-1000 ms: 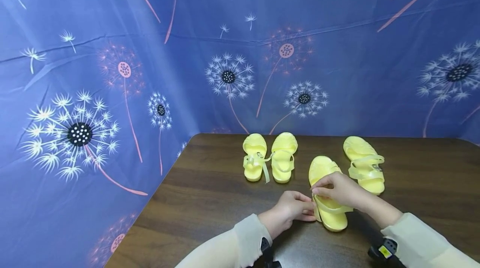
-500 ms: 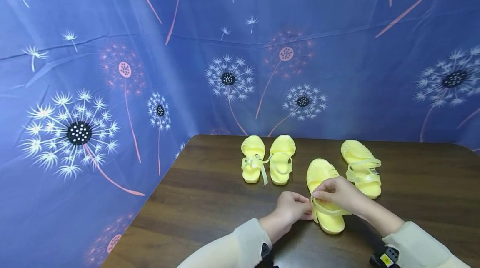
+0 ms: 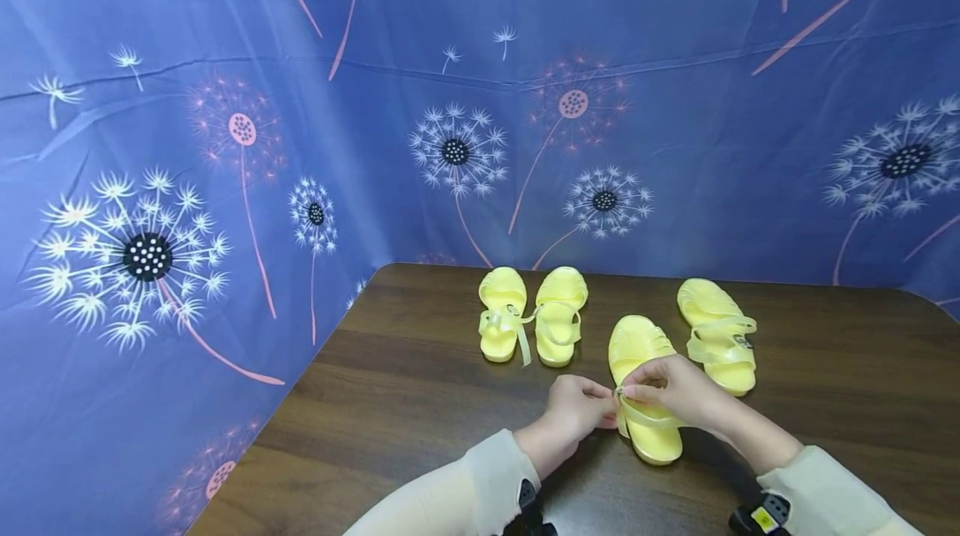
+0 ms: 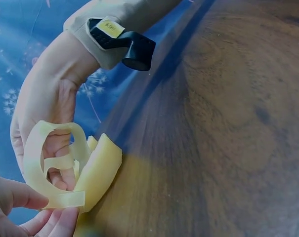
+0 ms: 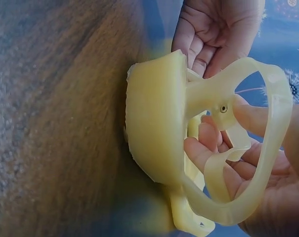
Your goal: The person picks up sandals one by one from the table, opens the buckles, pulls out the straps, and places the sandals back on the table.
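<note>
A yellow jelly sandal (image 3: pixel 656 442) lies between both hands on the table, toe pointing away. My left hand (image 3: pixel 576 415) is at its left side, pinching the free end of the ankle strap (image 4: pixel 65 199) between thumb and fingers. From the right, my right hand (image 3: pixel 678 390) reaches over the sandal; its thumb and fingers pinch the strap at a small metal stud (image 5: pixel 223 108). The straps stand up in loops around the right fingers in the right wrist view. Whether the stud sits through a hole in the strap end, I cannot tell.
Behind and to the right lies a matching sandal (image 3: pixel 720 340). Two smaller yellow sandals, a left one (image 3: pixel 501 294) and a right one (image 3: pixel 561 294), stand side by side farther back. A blue dandelion-print cloth (image 3: pixel 675 144) hangs behind the brown wooden table (image 3: pixel 420 386).
My left fingers have shifted slightly forward along the sandal's side, nearer the right fingertips. Both hands keep their pinch, and the other sandals have stayed put while the head view drifts a little.
</note>
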Available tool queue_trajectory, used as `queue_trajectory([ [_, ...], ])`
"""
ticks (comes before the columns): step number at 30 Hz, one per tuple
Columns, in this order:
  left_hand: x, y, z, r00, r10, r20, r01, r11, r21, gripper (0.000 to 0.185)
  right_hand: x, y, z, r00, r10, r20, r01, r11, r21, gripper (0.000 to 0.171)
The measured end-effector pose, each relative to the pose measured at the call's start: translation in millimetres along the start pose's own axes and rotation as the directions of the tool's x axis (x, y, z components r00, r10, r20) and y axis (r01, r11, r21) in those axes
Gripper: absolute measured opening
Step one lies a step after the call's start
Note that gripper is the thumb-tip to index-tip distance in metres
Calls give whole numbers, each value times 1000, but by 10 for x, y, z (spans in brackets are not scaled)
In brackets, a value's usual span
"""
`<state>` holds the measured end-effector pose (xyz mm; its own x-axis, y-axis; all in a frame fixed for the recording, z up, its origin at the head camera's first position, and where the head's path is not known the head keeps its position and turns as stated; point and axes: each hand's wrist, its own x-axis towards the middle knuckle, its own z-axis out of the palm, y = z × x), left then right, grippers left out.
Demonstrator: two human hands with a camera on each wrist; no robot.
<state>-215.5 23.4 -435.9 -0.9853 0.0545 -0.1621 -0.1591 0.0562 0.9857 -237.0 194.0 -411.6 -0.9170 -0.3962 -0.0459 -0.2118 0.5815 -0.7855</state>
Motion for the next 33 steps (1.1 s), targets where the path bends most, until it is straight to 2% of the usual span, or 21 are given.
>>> queue_trajectory([
  [13, 40, -5, -6, 999, 38, -30, -35, 994, 100, 5, -22, 26, -11, 1000, -18, 19, 17, 999, 44, 24],
  [19, -16, 2, -21, 998, -51, 46, 49, 998, 39, 3, -27, 31, -1, 1000, -16, 11, 16, 999, 41, 26],
  [22, -47, -21, -39, 995, -63, 83, 63, 998, 10, 3, -25, 26, -1, 1000, -12, 24, 10, 998, 59, 28],
  [26, -62, -48, -45, 995, -32, 91, 33, 999, -11, 4, -25, 20, -21, 999, 20, 31, -22, 998, 51, 28],
  [33, -55, -51, -30, 998, 37, 40, -37, 999, -10, 5, -46, 48, -48, 999, 6, 48, -9, 999, 50, 28],
])
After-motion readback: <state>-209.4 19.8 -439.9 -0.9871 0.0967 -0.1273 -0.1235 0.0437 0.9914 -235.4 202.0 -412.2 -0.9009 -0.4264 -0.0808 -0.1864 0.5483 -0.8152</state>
